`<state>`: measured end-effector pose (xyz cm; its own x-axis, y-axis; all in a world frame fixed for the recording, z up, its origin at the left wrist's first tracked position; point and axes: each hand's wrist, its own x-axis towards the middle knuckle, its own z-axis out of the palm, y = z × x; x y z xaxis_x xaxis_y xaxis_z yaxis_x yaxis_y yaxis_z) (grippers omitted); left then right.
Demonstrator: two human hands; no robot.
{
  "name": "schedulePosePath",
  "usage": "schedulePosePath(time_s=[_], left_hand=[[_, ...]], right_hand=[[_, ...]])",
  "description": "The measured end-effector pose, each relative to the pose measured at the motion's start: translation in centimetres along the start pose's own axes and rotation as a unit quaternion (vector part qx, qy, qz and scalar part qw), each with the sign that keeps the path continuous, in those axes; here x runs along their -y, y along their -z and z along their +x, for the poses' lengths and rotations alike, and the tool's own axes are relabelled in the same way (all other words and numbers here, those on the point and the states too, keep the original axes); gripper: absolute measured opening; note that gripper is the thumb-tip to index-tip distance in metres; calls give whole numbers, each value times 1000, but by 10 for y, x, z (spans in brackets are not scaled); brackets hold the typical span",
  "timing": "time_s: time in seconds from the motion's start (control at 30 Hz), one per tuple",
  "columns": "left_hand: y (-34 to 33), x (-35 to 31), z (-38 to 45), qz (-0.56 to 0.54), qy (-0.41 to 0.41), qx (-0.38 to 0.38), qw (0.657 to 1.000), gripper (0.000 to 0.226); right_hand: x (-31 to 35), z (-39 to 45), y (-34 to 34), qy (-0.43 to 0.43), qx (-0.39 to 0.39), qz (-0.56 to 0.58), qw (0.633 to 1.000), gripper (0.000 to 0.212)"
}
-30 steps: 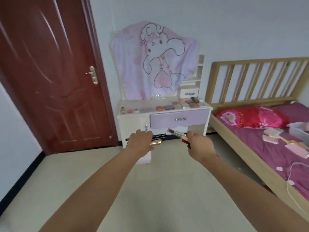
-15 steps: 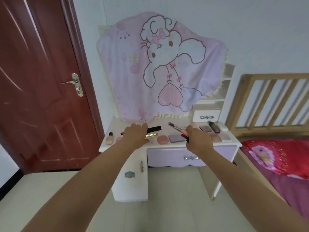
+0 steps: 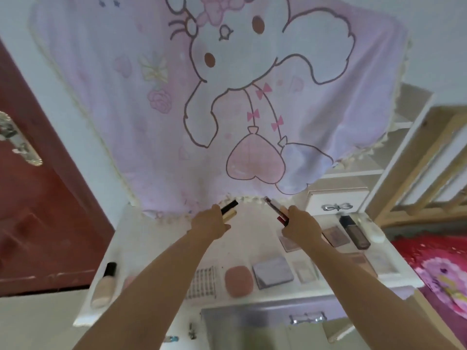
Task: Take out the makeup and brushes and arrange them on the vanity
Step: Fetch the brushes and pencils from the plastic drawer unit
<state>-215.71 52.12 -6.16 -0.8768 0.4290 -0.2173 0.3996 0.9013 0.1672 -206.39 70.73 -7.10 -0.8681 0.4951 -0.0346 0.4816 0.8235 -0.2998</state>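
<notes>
A white vanity (image 3: pixel 156 233) stands against a pale wall, with a pink cartoon-rabbit cloth (image 3: pixel 227 97) draped over its back. A red-brown door (image 3: pixel 38 210) is at the left and a wooden bed frame (image 3: pixel 429 160) at the right.

Along the front edge of the tabletop lie a beige bottle with a black cap (image 3: pixel 104 284), a sheet of small studs (image 3: pixel 202 282), a pink sponge (image 3: pixel 238 280), a lilac compact (image 3: pixel 273 272) and a small pale case (image 3: pixel 304 271). Toward the right edge lie a dark tube (image 3: pixel 355 232) and a flat palette (image 3: pixel 336 234).

The middle and back of the tabletop are bare, and both hands hover there. The left hand (image 3: pixel 209 223) grips a black and a gold tube (image 3: pixel 229 210). The right hand (image 3: pixel 300 224) grips a red lipstick and slim sticks (image 3: pixel 276 210), too blurred to count.

The right forearm covers part of the palettes. The purple drawer front (image 3: pixel 252 322) below is blurred.
</notes>
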Motion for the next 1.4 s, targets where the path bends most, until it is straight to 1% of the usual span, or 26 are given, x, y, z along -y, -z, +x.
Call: schedulePosePath(time_s=[0.1, 0.2, 0.33, 0.47, 0.57, 0.67, 0.73, 0.83, 0.93, 1.0, 1.07, 1.1, 1.17, 1.2, 1.27, 1.33, 1.4], left_hand=[[-35, -6, 55, -26, 61, 25, 997, 50], [-68, -11, 99, -75, 142, 54, 986, 45], [-106, -17, 146, -161, 250, 90, 950, 39], [-126, -27, 181, -238, 331, 80, 910, 33], [-134, -40, 196, -265, 346, 69, 897, 33], [-138, -48, 202, -257, 343, 67, 901, 42], [-140, -52, 200, -238, 340, 63, 908, 51], [-137, -53, 190, -205, 324, 51, 922, 59], [-129, -44, 165, -206, 308, 59, 927, 60], [-121, -31, 138, -199, 311, 50, 928, 58], [-110, -11, 99, -158, 321, 23, 934, 53], [-104, 2, 74, -125, 331, 8, 935, 50], [-88, 30, 11, -50, 363, -22, 930, 45], [-80, 43, -28, -25, 383, -35, 923, 43], [-66, 62, -116, 2, 432, -56, 900, 42], [-53, 73, -214, 30, 488, -89, 868, 44], [-45, 70, -317, 56, 552, -113, 824, 44]], right_hand=[[-4, 62, -38, 17, 61, -11, 998, 14], [-7, 112, -78, 27, 117, -8, 993, 21], [-12, 159, -122, 2, 174, 19, 985, 27], [-11, 192, -145, -45, 199, 69, 976, 33], [-12, 201, -155, -57, 203, 87, 974, 38], [-16, 198, -160, -62, 196, 47, 978, 44], [-17, 195, -162, -47, 183, 2, 982, 48], [-16, 191, -163, -18, 171, -8, 985, 58], [-10, 180, -157, 7, 167, -13, 986, 67], [1, 169, -149, 31, 157, -33, 987, 64], [19, 151, -139, 83, 128, -35, 988, 57], [31, 139, -133, 122, 110, -20, 986, 54], [61, 103, -123, 225, 109, -35, 968, 51], [78, 78, -118, 285, 123, -56, 949, 49], [118, 16, -106, 407, 150, -69, 898, 51], [162, -62, -90, 524, 149, -56, 836, 53], [200, -155, -69, 629, 130, -42, 765, 55]])
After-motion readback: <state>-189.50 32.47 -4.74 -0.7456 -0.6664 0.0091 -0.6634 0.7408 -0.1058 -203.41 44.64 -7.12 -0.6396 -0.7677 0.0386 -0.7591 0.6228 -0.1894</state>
